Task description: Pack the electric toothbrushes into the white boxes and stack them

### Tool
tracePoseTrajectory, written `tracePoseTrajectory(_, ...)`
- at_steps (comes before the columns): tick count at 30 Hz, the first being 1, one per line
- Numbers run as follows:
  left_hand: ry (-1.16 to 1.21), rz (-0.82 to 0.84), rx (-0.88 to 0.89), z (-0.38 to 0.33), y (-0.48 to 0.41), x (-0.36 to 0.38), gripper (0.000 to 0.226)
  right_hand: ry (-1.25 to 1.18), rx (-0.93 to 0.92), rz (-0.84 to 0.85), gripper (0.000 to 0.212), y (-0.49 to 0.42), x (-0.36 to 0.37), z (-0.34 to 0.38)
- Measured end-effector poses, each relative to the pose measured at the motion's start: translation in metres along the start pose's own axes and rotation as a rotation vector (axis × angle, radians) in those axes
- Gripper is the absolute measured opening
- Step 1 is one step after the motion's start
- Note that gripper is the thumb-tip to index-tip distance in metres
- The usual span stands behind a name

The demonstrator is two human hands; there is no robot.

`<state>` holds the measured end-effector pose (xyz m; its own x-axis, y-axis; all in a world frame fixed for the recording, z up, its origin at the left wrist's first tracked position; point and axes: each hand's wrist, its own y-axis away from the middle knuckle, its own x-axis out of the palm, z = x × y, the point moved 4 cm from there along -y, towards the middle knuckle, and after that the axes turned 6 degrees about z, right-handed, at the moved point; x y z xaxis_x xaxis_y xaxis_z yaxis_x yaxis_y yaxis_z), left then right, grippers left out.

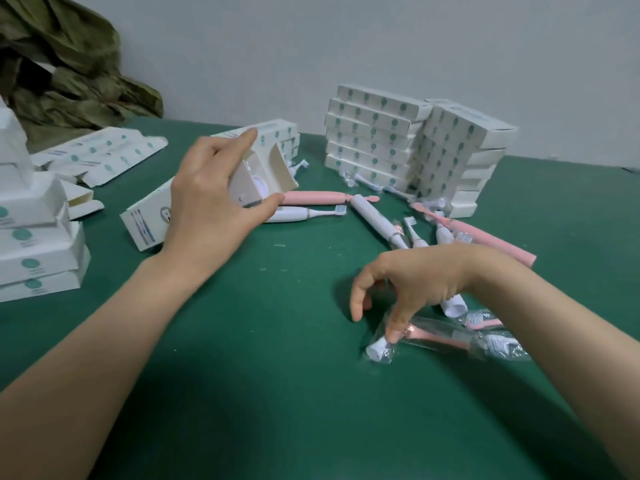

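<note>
Nearest the lens, the right hand (415,282) hangs over the green table (277,393) with fingers bent downward. One fingertip (394,336) touches a clear-wrapped pink brush head (436,337) and the thumb stands apart; whether the wrap is actually gripped cannot be told. The left hand (211,202) holds a white box (266,174) tilted above the table, fingers on top and thumb beneath. Its end flap is open, and a white toothbrush base shows inside. Loose pink and white toothbrushes (375,216) lie scattered between the hands and two stacks of closed boxes (374,140) by the wall. More boxes (34,237) stand stacked at far left, unfolded cartons (100,154) lie behind them, and an olive cloth (69,64) is heaped in the corner.
</note>
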<state>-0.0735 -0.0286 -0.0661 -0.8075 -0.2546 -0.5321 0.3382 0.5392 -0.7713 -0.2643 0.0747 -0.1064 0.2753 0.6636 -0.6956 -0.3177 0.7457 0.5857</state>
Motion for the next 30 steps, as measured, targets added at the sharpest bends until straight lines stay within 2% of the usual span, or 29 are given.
tracePoseTrajectory(4,0.009,-0.006,0.000,0.001,0.001,0.000,0.069,0.011,0.000,-0.155,0.013,-0.006,-0.004,0.000)
tracePoseTrajectory(9,0.020,-0.014,0.012,0.000,0.003,0.002,0.068,0.024,-0.067,-0.458,0.007,-0.014,-0.015,0.004)
tracePoseTrajectory(12,0.030,-0.015,0.011,0.000,0.004,0.003,0.068,-0.184,-0.181,-0.537,0.006,-0.008,-0.021,0.014)
tracePoseTrajectory(15,0.033,-0.009,0.010,0.000,0.004,0.004,0.067,-0.521,-0.345,-0.652,0.004,0.001,-0.030,0.028)
tracePoseTrajectory(18,0.049,0.012,0.008,-0.002,0.005,0.006,0.063,-0.646,-0.455,-0.724,0.022,0.004,-0.041,0.046)
tracePoseTrajectory(21,0.085,0.010,0.026,-0.006,0.006,0.008,0.062,-0.652,-0.443,-0.836,0.021,0.000,-0.051,0.065)
tracePoseTrajectory(26,0.109,-0.012,-0.031,-0.003,0.004,0.005,0.065,-0.640,-0.261,-1.163,0.013,-0.005,-0.066,0.072)
tracePoseTrajectory(30,0.117,-0.007,-0.054,-0.001,0.003,0.002,0.068,-0.604,-0.254,-1.178,0.017,-0.003,-0.072,0.072)
